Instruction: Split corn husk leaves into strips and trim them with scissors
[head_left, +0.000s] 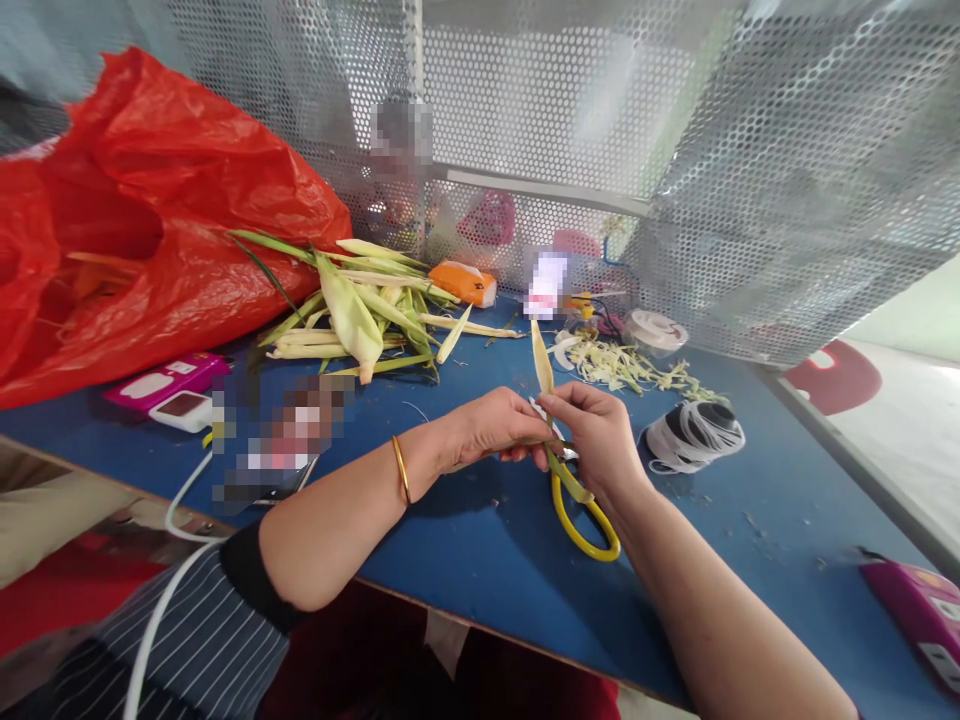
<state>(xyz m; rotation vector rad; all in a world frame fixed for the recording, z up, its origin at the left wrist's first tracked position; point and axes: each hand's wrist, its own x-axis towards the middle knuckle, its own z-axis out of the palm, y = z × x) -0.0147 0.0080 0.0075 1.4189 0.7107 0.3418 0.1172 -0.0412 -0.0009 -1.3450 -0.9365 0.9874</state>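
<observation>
A narrow pale-green corn husk strip (541,360) stands up between my two hands, its lower end showing below them. My left hand (491,425) is closed around its lower part, where a thin brownish piece also shows at the fingers. Thumb and fingers of my right hand (596,430) pinch the strip from the other side. Beneath the hands are yellow-handled scissors (611,548); their blades are mostly hidden, and I cannot tell whether they rest on the table or touch my right hand.
A pile of corn husks (349,315) lies left of centre on the blue table (465,570), by a large red plastic bag (225,170). An orange tissue pack (461,283), husk scraps (619,362), a spool of cord (697,435) and a propped phone (547,285) surround the hands.
</observation>
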